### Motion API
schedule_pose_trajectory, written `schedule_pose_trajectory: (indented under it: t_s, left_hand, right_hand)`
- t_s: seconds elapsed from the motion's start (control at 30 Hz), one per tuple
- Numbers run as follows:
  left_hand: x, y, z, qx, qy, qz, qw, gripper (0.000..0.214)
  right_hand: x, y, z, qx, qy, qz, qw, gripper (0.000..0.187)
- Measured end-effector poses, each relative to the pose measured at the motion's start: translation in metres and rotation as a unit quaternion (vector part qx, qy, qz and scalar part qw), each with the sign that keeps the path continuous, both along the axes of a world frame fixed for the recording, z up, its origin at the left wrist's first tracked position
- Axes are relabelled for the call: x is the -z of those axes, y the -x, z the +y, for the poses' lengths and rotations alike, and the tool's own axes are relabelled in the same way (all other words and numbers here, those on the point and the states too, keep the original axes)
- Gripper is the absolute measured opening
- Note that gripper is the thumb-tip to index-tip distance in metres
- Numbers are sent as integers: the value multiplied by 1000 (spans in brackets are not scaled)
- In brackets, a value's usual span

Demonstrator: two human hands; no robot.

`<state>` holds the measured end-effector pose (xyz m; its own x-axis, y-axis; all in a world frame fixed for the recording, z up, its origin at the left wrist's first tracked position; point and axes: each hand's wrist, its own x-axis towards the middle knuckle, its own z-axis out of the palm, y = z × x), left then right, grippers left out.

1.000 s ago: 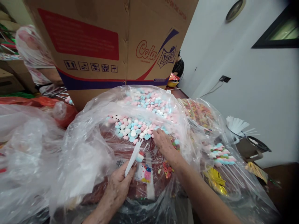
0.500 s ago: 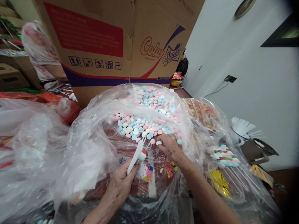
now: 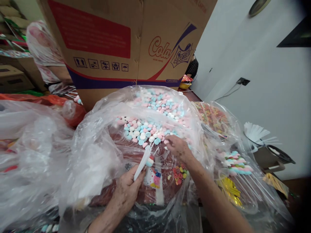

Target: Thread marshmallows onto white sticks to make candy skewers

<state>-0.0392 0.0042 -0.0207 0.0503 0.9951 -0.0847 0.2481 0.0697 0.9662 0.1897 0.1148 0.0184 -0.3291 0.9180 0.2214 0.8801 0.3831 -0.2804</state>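
My left hand is closed on a bundle of white sticks, one of them carrying a candy near its tip. My right hand reaches into a big clear plastic bag, its fingers pinched at the near edge of a heap of pink, blue and white candies. What the fingertips hold is too small to name. More of the same candies lie farther back in the bag.
A large cardboard box printed "Cola Sprite" stands behind the bag. Another person in a floral top is at the back left. Filled candy sticks and colourful candies lie under plastic on the right, white sticks beyond them.
My right hand drew back from the candy heap toward the stick tips, then shifted slightly up and right. The left hand has stayed put with the sticks.
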Motion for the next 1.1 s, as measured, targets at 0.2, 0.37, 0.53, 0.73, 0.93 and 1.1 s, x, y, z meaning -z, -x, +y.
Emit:
schedule_pose_trajectory:
  t_s: [0.2,0.37,0.53,0.73,0.93,1.1]
  left_hand:
    - [1,0,1,3,2,10,1000,30]
    - [1,0,1,12,13,-1,1000,30]
    - [0,0,1,11,5,1,1000,32]
    - [-5,0,0,9,8,6,1000,33]
    - [-6,0,1,4,-3,17,1000,36]
    - [-6,0,1,6,-8,21,1000,36]
  right_hand:
    - [-6,-10,-6,-20,47,-38,998,18]
    - [-4,-6,-9,4,82,-35,996,16]
    - [-4,-6,-11,-9,95,-18,995,16]
    - [-11,-7,-9,53,97,27,994,15]
    - [-7,-7,-5,19,56,-60,996,13]
    - [6,-4,-15,-9,27,-103,994,15]
